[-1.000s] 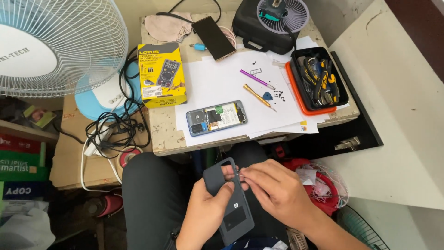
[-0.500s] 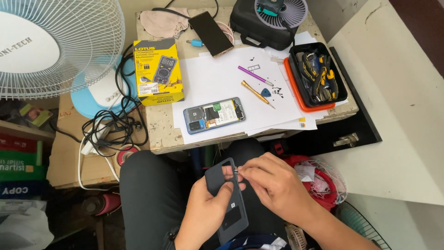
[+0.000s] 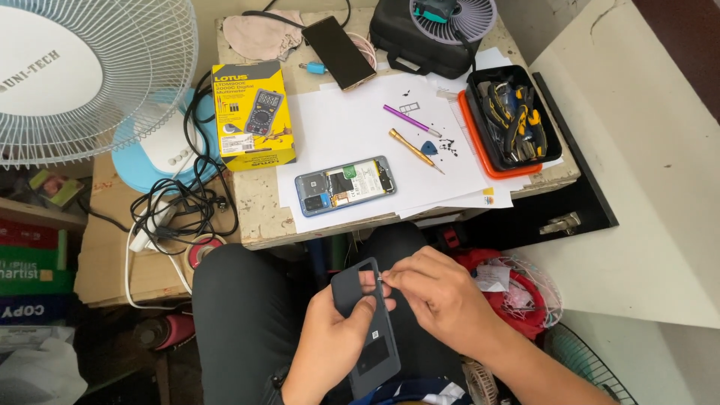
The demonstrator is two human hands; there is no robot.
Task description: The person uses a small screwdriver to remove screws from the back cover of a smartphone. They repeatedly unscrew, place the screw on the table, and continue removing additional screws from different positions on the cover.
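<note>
Over my lap, my left hand (image 3: 334, 341) holds a dark grey phone back cover (image 3: 369, 330) from below, inner side up. My right hand (image 3: 439, 300) pinches something small and pale at the camera cut-out near the cover's top; what it is I cannot tell. On the small table ahead lies an opened phone (image 3: 345, 185) with its battery and boards exposed, resting on white paper sheets (image 3: 352, 135).
An orange screwdriver (image 3: 415, 150), a purple tool (image 3: 411, 120) and a blue pick (image 3: 428, 147) lie on the paper. A tray of pliers (image 3: 512, 120), a yellow multimeter box (image 3: 251, 115), a second phone (image 3: 339, 52), a black bag with a small fan (image 3: 435, 26), a floor fan (image 3: 82, 75) and tangled cables (image 3: 176, 202) surround it.
The view has shifted slightly. My hands stay on the cover, the right fingers still working at its top opening.
</note>
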